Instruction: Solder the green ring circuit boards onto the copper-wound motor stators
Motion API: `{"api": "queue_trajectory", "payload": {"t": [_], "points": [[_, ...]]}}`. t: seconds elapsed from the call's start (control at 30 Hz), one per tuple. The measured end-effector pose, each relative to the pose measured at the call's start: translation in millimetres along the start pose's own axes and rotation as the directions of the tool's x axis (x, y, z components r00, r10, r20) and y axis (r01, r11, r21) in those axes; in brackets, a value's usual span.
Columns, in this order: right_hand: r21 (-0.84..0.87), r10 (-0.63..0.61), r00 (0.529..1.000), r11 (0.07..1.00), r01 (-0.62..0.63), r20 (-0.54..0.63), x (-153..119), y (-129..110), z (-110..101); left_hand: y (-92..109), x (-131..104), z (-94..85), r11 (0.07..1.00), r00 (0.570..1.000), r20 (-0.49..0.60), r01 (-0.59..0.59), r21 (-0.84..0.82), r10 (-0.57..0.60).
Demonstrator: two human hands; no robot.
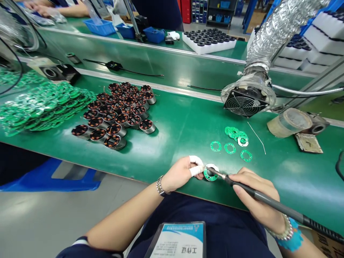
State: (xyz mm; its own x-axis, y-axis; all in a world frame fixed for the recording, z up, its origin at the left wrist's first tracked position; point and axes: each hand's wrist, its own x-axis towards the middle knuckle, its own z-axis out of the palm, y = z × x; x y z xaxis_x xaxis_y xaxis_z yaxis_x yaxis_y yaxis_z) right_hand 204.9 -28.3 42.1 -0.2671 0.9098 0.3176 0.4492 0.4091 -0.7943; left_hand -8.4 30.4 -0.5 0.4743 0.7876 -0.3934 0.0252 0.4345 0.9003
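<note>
My right hand [259,195] grips a black soldering iron [279,206], whose metal tip touches a green and white ring-shaped board [211,172] near the table's front edge. At the ring's left side is my left hand [185,172], with white covers on some fingers; the fingers are pinched together, and what they hold is too small to make out. Just beyond the ring lie loose green ring boards [245,155] and a small overlapping pile of them [233,132]. A thin solder wire [256,138] rests to the right of that pile.
Many copper-wound motor cores [114,140] stand left of centre on the green table [174,143]. Stacked green boards [45,104] lie far left. A fan with a foil duct [247,102] hangs at the back right, near a cloudy roll [288,122]. Another person's hands [47,10] show top left.
</note>
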Motion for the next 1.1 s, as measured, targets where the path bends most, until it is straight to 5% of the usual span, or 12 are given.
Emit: {"api": "queue_trajectory", "payload": {"t": [1.0, 1.1], "points": [[-0.063, -0.071, 0.997, 0.996, 0.07, -0.02, 1, 8, -1, -2, 1, 0.5, 1.0, 1.0, -0.016, 0.003, 0.031, -0.002], [-0.077, -0.092, 0.995, 0.992, 0.096, 0.05, 9, 14, 6, -2, 2, 1.6, 0.999, 1.0, -0.021, 0.001, 0.033, 0.0]]}}
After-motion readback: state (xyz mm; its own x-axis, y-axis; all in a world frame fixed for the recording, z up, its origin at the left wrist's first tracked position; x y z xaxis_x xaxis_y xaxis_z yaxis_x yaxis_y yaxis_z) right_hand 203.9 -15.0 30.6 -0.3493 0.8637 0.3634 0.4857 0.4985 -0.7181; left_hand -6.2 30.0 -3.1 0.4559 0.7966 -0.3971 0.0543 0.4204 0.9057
